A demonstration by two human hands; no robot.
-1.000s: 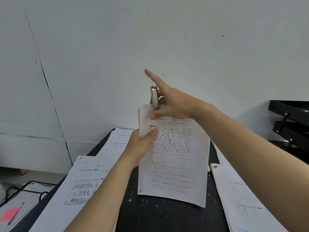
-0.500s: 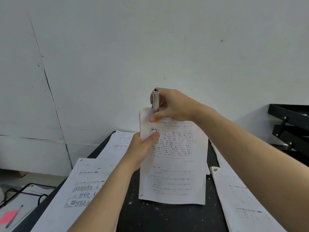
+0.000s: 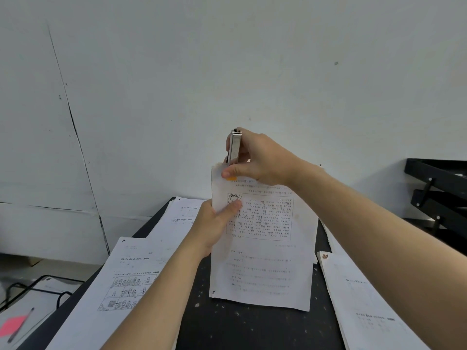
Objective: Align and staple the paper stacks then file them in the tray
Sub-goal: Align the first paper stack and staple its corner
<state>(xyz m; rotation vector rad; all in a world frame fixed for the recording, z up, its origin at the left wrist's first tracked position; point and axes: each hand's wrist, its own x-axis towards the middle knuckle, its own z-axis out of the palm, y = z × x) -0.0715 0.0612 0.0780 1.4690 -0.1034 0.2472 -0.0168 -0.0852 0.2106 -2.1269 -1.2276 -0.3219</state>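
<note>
Two hands hold one paper stack (image 3: 262, 248) upright over the middle of the dark tabletop (image 3: 252, 329), long axis vertical, bottom edge touching it; left hand (image 3: 214, 223) grips the left edge; right hand (image 3: 257, 157) clenches a stapler (image 3: 234, 147) at the top left corner, pointing down; sheets could slip askew if the left fingers loosen; tray (image 3: 439, 188) waits at the right edge.
</note>
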